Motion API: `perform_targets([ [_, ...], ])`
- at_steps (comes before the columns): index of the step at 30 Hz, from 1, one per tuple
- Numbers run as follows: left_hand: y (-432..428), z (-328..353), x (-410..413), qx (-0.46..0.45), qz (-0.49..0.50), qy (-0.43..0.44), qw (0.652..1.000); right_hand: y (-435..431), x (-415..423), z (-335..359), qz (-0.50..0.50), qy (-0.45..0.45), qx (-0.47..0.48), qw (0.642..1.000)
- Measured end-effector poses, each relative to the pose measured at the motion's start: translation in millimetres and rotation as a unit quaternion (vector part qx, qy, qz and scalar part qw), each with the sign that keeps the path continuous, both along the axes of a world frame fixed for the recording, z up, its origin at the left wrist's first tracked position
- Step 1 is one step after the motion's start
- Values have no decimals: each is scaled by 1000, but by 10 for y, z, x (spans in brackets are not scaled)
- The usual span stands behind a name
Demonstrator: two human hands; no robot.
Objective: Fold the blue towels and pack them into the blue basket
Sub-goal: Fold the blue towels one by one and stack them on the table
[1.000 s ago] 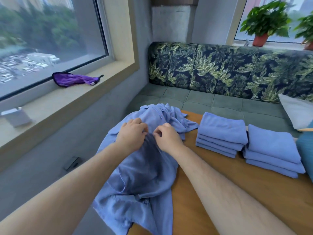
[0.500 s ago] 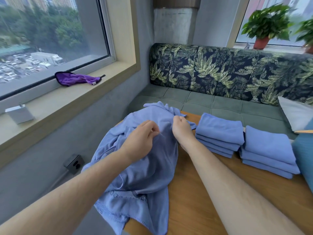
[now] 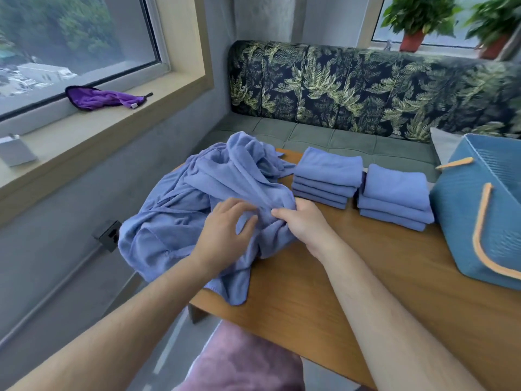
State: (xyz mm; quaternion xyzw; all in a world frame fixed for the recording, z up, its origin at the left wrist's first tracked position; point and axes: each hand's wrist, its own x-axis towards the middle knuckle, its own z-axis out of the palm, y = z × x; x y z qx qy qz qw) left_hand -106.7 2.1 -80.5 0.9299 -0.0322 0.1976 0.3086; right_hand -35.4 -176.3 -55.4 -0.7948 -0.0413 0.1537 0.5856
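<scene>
Standing beside folded towels (image 3: 394,184), the blue basket (image 3: 462,221) hides its floor.

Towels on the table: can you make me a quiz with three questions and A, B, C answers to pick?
1. Where does the blue basket stand?
A. on the windowsill
B. on the table, at the right
C. on the sofa seat

2. How many stacks of folded towels are there?
A. one
B. four
C. two

3. What is the right hand doing?
A. gripping the loose towel
B. lying flat on bare wood
C. holding the basket's handle

Answers:
1 B, the basket sits on the wooden tabletop near the right edge of the view.
2 C, a left stack and a right stack stand side by side.
3 A, its fingers curl round a bunched fold of the towel.
</scene>
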Motion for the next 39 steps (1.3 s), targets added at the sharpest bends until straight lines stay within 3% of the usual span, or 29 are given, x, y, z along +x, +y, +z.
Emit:
perform_targets([
  [8,-938,-497,12,112,-76,206,969,-995,-685,-306,-84,43,-29,995],
  [11,-1290,-601,28,151,-147,205,956,-1360,-903,-409,-140,65,-16,988],
  [13,-1452,-566,59,109,-188,187,958,-1560,-1020,-435,-186,83,-9,979],
  [15,-1500,-537,109,67,-147,172,972,-1707,-1115,-460,-218,98,-8,971],
  [17,-1470,-501,114,127,-59,137,981,-1818,-1202,-500,-228,102,-30,968],
  [19,-1407,-492,92,208,11,183,961,-1883,-1282,-540,-223,98,-75,967],
  [21,-1349,-494,112,215,34,255,942,-1909,-1338,-579,-203,90,-101,970],
  [25,-1227,-449,242,59,-9,320,945,-1854,-1347,-573,-187,67,-88,976],
  [30,-1135,-19,222,-129,-22,205,970,-1896,-1177,-316,-235,-20,15,972],
  [34,-982,490,382,-286,-32,148,946,-1967,-962,119,-257,-85,84,959],
  [39,-755,1103,622,-288,13,61,956,-2116,-700,707,-289,-110,130,942],
])
